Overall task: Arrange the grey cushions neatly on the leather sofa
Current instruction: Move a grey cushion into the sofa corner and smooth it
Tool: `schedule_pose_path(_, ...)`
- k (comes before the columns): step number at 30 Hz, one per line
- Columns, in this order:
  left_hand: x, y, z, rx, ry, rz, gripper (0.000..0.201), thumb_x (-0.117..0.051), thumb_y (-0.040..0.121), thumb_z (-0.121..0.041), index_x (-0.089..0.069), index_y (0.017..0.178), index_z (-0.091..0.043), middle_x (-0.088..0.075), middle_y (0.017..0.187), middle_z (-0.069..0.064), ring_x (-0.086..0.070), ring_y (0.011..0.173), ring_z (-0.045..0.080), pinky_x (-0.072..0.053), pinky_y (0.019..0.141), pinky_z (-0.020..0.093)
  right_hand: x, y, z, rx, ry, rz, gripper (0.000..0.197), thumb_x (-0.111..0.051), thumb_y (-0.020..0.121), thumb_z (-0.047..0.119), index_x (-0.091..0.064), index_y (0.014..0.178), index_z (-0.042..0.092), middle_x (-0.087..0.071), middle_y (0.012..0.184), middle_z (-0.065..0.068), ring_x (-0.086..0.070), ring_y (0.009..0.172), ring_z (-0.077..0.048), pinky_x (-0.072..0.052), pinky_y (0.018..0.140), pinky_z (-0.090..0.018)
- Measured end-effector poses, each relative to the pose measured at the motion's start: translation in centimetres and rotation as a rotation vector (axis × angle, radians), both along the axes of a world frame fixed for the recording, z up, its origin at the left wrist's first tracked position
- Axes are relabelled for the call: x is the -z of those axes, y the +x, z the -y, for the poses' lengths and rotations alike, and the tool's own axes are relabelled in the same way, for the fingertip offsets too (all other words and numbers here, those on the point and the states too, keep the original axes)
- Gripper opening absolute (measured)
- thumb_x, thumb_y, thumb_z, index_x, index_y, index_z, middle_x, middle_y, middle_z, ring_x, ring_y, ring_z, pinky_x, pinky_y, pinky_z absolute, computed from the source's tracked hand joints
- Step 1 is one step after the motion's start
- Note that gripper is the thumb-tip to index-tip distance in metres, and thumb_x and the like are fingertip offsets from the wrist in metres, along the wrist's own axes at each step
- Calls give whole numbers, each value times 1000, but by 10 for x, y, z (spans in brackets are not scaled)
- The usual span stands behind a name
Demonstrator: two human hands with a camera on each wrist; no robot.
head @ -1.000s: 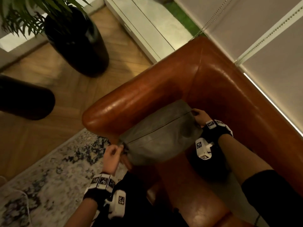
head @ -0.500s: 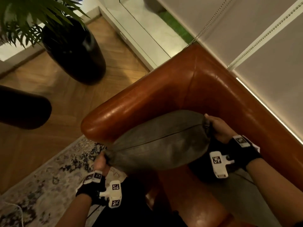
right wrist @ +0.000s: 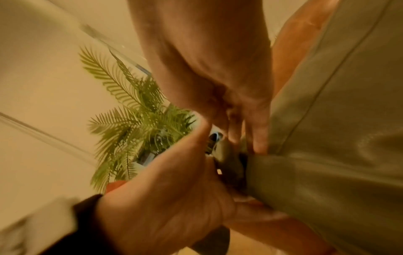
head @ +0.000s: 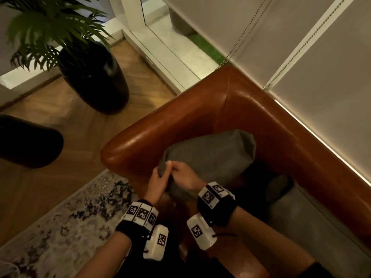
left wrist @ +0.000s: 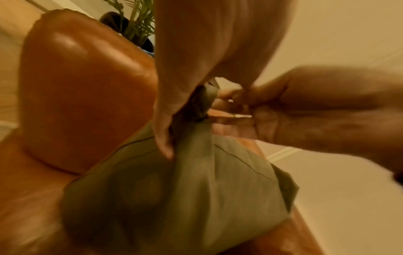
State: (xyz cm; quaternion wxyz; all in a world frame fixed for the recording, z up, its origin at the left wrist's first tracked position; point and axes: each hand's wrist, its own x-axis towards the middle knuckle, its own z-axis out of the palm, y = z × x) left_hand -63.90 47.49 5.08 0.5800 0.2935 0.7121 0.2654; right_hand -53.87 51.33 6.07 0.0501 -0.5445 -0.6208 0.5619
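A grey cushion (head: 212, 157) stands in the corner of the brown leather sofa (head: 200, 109), leaning on the armrest (left wrist: 82, 82). Both hands meet at its near left corner. My left hand (head: 163, 174) grips the bunched corner fabric (left wrist: 200, 101) from the left, thumb along the cushion (left wrist: 185, 189). My right hand (head: 177, 169) pinches the same corner from the right, its fingers (right wrist: 255, 138) against the cushion face (right wrist: 327, 155). A second grey cushion (head: 313, 221) lies flat on the seat to the right.
A tall black pot (head: 94, 81) with a palm plant (right wrist: 130, 129) stands on the wood floor beyond the armrest. A dark round object (head: 26, 141) sits at the left edge. A patterned rug (head: 60, 221) lies in front of the sofa. Blinds (head: 321, 67) hang behind the backrest.
The hands held opposite ends of the cushion before. The right hand has let go of the far end and come beside the left at the near corner. The cushion now rests in the sofa corner.
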Motion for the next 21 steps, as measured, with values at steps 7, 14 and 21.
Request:
schedule_pose_path(7,28,-14,9,-17,142,-378,37,-49,94,-32,-49,111,1,-63,106,26,-59,101,39,-45,79,37,23,125,-37,388,629,614,45,-51,85,37,-56,123,15,-56,119,-20,-52,108,-41,-42,90,-51)
schedule_pose_path(14,35,-22,14,-222,170,-458,40,-52,90,-40,-41,70,-7,-42,58,3,-51,64,32,-34,60,33,20,221,-77,452,235,440,35,-55,92,32,-61,109,2,-64,107,-20,-58,105,-36,-36,80,-28)
schedule_pose_path(21,17,-46,19,-238,245,-489,43,-48,92,-43,-39,64,-11,-43,57,6,-46,59,26,-31,59,33,9,197,-49,352,564,295,22,-56,92,23,-67,93,4,-67,91,-15,-62,90,-30,-39,76,-28)
